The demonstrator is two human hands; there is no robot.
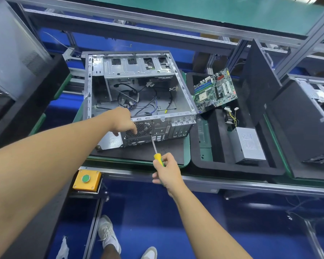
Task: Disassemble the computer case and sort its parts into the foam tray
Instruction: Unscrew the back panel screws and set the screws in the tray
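Right hand (166,171) fingers clamp the yellow-handled screwdriver (156,150) against the perforated steel case (138,98); left hand (123,121) fingers curled loosely on its rim.

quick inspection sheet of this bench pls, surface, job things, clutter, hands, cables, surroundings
surface: computer case lies open on a dark mat.
job's things: foam tray holds the motherboard, tilted, and the power supply.
clutter: nothing seen.
grippers: left hand on the case's rear fan grille; right hand holds a screwdriver, tip at the grille's corner.
cables: loose wires inside the case; power supply leads in the tray.
surroundings: yellow button box below; other cases alongside.
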